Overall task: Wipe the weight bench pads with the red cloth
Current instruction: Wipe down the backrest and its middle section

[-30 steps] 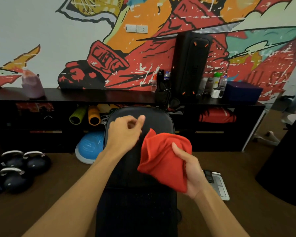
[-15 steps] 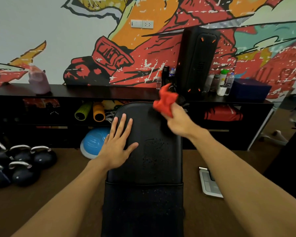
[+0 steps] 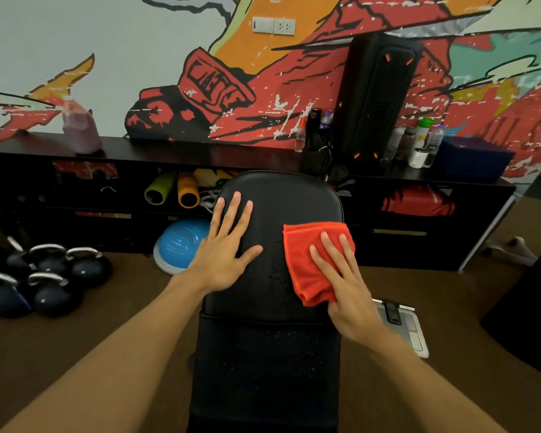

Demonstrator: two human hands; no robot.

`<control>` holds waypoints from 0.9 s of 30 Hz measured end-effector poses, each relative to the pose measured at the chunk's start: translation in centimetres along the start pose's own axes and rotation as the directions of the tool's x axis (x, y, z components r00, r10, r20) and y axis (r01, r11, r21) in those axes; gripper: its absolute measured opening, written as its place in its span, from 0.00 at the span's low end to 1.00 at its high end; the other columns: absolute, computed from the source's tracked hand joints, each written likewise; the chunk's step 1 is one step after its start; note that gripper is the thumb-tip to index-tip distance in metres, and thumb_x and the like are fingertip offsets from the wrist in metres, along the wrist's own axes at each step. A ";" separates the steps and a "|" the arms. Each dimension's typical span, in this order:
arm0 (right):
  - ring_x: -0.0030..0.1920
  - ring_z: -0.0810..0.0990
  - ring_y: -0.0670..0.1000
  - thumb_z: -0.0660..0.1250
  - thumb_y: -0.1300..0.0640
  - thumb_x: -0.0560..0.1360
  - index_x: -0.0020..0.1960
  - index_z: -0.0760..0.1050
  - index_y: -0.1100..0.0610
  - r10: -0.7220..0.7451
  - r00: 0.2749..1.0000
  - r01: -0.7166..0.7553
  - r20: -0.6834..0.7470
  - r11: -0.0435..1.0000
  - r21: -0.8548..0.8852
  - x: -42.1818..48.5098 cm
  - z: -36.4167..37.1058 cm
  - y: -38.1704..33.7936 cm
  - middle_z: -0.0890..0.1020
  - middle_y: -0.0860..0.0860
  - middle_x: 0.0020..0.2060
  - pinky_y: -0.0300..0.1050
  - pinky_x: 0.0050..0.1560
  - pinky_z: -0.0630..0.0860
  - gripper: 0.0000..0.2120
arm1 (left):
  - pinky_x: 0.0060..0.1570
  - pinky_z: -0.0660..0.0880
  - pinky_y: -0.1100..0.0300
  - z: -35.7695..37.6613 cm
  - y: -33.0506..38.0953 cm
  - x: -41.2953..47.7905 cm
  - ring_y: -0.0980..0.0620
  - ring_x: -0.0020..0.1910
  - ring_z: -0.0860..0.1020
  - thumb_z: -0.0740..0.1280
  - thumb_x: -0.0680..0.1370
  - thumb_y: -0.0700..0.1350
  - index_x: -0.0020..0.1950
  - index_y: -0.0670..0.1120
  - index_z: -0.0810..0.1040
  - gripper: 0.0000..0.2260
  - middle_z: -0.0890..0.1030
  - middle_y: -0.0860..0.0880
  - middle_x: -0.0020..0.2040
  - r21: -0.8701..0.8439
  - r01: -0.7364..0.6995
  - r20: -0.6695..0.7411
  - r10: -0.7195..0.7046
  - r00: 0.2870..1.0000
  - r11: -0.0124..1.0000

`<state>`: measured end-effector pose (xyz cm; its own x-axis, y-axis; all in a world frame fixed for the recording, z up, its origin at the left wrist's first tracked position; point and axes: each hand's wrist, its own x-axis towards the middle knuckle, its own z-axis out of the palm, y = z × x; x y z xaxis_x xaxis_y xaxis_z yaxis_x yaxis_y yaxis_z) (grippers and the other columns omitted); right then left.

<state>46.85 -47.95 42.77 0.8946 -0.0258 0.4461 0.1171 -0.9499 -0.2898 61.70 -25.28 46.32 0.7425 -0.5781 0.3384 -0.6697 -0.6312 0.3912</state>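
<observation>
A black weight bench runs away from me, with a far pad (image 3: 281,201) and a near pad (image 3: 266,370) split by a seam. Small droplets speckle both pads. The red cloth (image 3: 306,260) lies folded flat on the right side of the far pad. My right hand (image 3: 344,282) presses down on the cloth with its fingers spread. My left hand (image 3: 228,248) rests flat, fingers apart, on the left side of the same pad and holds nothing.
Several dark kettlebells (image 3: 44,276) sit on the floor at the left. A blue balance dome (image 3: 181,245) lies left of the bench, a scale (image 3: 403,326) right of it. Behind stands a black shelf unit (image 3: 169,157) with bottles and a tall black speaker (image 3: 378,98).
My right hand came back from the pad's far end and laid the bunched cloth flat on the right side of the pad. The left hand stayed flat on the pad.
</observation>
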 end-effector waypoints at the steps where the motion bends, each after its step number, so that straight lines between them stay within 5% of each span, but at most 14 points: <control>1: 0.79 0.40 0.55 0.60 0.73 0.59 0.79 0.53 0.49 0.009 1.000 -0.009 -0.005 1.000 0.029 -1.3 0.4 -0.4 0.48 0.47 0.79 0.41 0.76 0.50 0.50 | 0.67 0.65 0.35 0.0 0.0 0.0 0.57 0.73 0.27 0.60 0.78 0.60 0.77 0.60 0.37 0.37 0.30 0.63 0.75 0.001 0.005 0.002 -0.005 1.000 1.000; 3: 0.79 0.41 0.55 0.62 0.76 0.58 0.79 0.53 0.49 0.037 0.999 -0.038 0.009 0.996 0.084 -3.8 1.3 -1.2 0.48 0.46 0.79 0.24 0.69 0.46 0.53 | 0.66 0.66 0.35 -0.1 0.1 0.0 0.57 0.73 0.27 0.59 0.78 0.60 0.77 0.60 0.36 0.37 0.29 0.64 0.75 0.004 0.013 0.011 -0.013 1.000 1.000; 5: 0.79 0.41 0.54 0.62 0.77 0.59 0.79 0.52 0.49 0.072 0.997 -0.074 0.020 0.988 0.133 -5.8 2.1 -1.8 0.47 0.46 0.79 0.19 0.64 0.46 0.53 | 0.67 0.63 0.34 -0.1 0.1 -0.1 0.57 0.73 0.26 0.60 0.78 0.60 0.76 0.60 0.36 0.37 0.29 0.63 0.75 0.004 0.012 0.012 -0.012 1.000 1.000; 12: 0.78 0.36 0.51 0.62 0.76 0.66 0.79 0.46 0.48 0.218 0.976 -0.209 -0.023 0.955 0.210 -7.1 4.2 -3.1 0.39 0.42 0.78 0.39 0.71 0.44 0.50 | 0.68 0.63 0.35 0.0 0.1 -0.1 0.57 0.73 0.26 0.60 0.79 0.59 0.77 0.60 0.37 0.37 0.30 0.63 0.75 -0.002 0.011 0.010 -0.011 1.000 1.000; 18: 0.78 0.39 0.53 0.57 0.77 0.63 0.79 0.44 0.50 0.272 0.956 -0.241 -0.113 0.943 0.230 -0.7 2.1 -2.1 0.35 0.46 0.78 0.41 0.76 0.40 0.50 | 0.65 0.67 0.35 0.0 0.2 -0.1 0.57 0.72 0.26 0.60 0.79 0.59 0.76 0.60 0.36 0.37 0.29 0.63 0.75 0.011 0.021 0.013 -0.021 1.000 1.000; 22: 0.74 0.55 0.62 0.57 0.75 0.67 0.79 0.48 0.54 0.259 0.957 -0.234 -0.129 0.955 0.182 8.1 -1.2 -0.2 0.45 0.54 0.79 0.50 0.76 0.51 0.44 | 0.65 0.66 0.34 0.0 0.2 -0.1 0.56 0.72 0.25 0.60 0.79 0.58 0.77 0.60 0.36 0.37 0.29 0.63 0.75 0.006 0.030 0.018 -0.031 0.999 1.000; 27: 0.68 0.68 0.60 0.56 0.72 0.68 0.77 0.60 0.52 0.338 0.928 -0.260 -0.158 0.889 0.377 12.6 -2.0 1.7 0.67 0.58 0.70 0.55 0.74 0.60 0.38 | 0.69 0.62 0.35 0.1 0.1 0.0 0.56 0.72 0.24 0.60 0.79 0.58 0.76 0.61 0.35 0.37 0.28 0.63 0.74 -0.007 0.023 0.025 -0.023 0.999 1.000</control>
<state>57.44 -50.50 49.58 0.8014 -0.3942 0.4498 0.0346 -0.7203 -0.6928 61.63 -25.39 46.27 0.7570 -0.5764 0.3078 -0.6524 -0.6408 0.4047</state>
